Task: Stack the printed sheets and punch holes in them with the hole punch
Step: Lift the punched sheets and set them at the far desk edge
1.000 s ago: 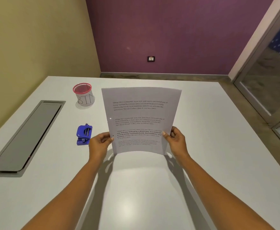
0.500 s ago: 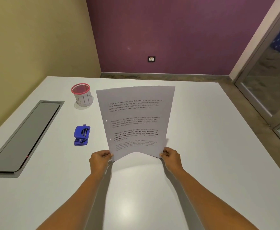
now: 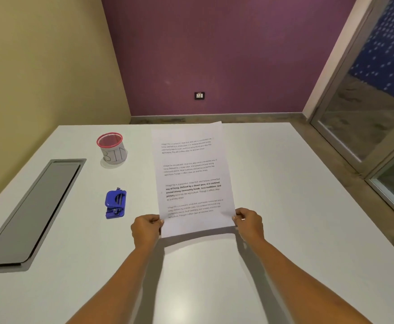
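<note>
**Sheets held by both near corners**

Both arms reach forward. The left hand (image 3: 146, 229) pinches the near left corner of the printed sheets (image 3: 191, 174), and the right hand (image 3: 248, 222) pinches the near right corner. The near edge hangs just above the worktop (image 3: 284, 206). Since half a second ago the sheets have tipped away and lie flatter. The hole punch (image 3: 115, 204) sits to their left, untouched. The number of sheets cannot be told, and the fingers beneath are hidden.

Both forearms reaching forward, roughly parallel; left hand (image 3: 145, 230) pinching lower left corner of printed sheets (image 3: 191, 174); right hand (image 3: 249, 222) pinching lower right corner. Fingers probably curling beneath, hidden.
</note>
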A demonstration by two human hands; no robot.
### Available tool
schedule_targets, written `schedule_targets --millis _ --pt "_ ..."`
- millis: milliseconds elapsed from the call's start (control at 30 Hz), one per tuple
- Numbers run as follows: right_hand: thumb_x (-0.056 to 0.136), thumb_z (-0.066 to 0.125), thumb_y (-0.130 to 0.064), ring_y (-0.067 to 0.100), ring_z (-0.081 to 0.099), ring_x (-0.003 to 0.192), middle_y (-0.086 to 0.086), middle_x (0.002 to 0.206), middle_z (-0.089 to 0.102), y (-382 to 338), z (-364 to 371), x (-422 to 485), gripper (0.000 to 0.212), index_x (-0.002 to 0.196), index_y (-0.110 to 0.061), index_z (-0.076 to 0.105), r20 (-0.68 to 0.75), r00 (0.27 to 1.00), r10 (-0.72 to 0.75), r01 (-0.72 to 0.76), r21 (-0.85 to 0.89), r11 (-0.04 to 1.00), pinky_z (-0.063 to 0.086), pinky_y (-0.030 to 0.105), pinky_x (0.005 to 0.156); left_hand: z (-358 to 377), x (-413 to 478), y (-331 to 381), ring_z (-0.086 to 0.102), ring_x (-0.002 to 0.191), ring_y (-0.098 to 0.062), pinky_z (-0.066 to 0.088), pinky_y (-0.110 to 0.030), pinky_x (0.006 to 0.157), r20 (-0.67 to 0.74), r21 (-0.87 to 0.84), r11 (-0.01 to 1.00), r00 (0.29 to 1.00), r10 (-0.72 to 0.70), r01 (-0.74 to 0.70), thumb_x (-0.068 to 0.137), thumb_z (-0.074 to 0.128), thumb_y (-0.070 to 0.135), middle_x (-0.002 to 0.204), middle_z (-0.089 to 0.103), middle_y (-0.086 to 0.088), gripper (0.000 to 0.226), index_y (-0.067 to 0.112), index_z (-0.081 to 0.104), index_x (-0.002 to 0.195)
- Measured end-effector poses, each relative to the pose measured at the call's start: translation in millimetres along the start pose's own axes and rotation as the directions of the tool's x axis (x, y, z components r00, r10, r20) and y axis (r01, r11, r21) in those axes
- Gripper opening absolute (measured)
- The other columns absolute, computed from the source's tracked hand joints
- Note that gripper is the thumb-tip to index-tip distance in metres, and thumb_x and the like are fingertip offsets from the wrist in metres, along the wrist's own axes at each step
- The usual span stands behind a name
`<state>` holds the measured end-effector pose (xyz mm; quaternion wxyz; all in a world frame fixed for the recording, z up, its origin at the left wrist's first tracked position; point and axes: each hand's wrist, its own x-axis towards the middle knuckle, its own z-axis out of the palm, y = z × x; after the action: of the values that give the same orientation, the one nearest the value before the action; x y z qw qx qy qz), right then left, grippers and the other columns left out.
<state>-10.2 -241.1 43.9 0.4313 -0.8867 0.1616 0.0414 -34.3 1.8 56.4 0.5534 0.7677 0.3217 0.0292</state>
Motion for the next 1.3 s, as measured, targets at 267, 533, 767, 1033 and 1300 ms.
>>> schedule_targets --millis 267,533,767,1033,1300 --pt "0.086 0.056 -0.004 0.031 0.062 0.080 0.016 0.088 0.070 7 -34 0 0.015 0.093 -0.005 0.069 -0.103 0.994 0.024 -0.025 -0.003 1.000 0.043 0.029 0.071 25 -15 20 0.067 0.082 -0.036 0.054 -0.045 0.086 0.095 0.011 0.998 0.993 0.066 -0.068 0.078 0.065 -0.004 0.073 0.068 -0.011 0.018 -0.004 0.070 0.095" --pt "0.086 0.055 -0.003 0.030 0.061 0.076 0.011 0.076 0.063 34 -89 47 0.015 0.091 -0.005 0.069 -0.129 0.990 0.057 -0.056 0.016 0.998 0.046 0.029 0.073 95 -29 50 0.067 0.075 -0.036 0.054 -0.044 0.083 0.126 0.038 0.991 0.984 0.125 -0.130 0.077 0.064 -0.003 0.073 0.069 -0.020 0.016 -0.002 0.072 0.091" --pt "0.087 0.054 0.000 0.028 0.057 0.079 0.012 0.084 0.062 61 -142 131 0.018 0.099 0.001 0.067 -0.084 0.995 0.058 -0.053 0.054 0.997 0.044 0.028 0.075 189 -20 99 0.063 0.065 -0.028 0.053 -0.033 0.074 0.081 0.117 0.979 0.984 0.157 -0.166 0.077 0.060 -0.002 0.060 0.067 -0.014 0.017 0.000 0.071 0.090" --pt "0.086 0.055 0.004 0.034 0.062 0.088 0.016 0.093 0.065 93 -210 230 0.021 0.105 0.006 0.064 -0.072 0.995 0.068 -0.058 0.126 0.990 0.053 0.048 0.088 311 4 152 0.064 0.072 -0.029 0.046 -0.026 0.072 0.075 0.129 0.978 0.985 0.156 -0.165 0.078 0.058 -0.006 0.077 0.071 -0.020 0.019 -0.003 0.069 0.093" --pt "0.086 0.057 0.002 0.034 0.062 0.101 0.021 0.112 0.066 119 -238 320 0.027 0.112 0.005 0.063 -0.134 0.990 0.033 -0.022 0.086 0.996 0.048 0.031 0.087 401 42 179 0.066 0.088 -0.035 0.053 -0.036 0.082 0.109 0.168 0.975 0.986 0.126 -0.143 0.077 0.063 -0.004 0.093 0.070 -0.021 0.021 -0.003 0.068 0.097"
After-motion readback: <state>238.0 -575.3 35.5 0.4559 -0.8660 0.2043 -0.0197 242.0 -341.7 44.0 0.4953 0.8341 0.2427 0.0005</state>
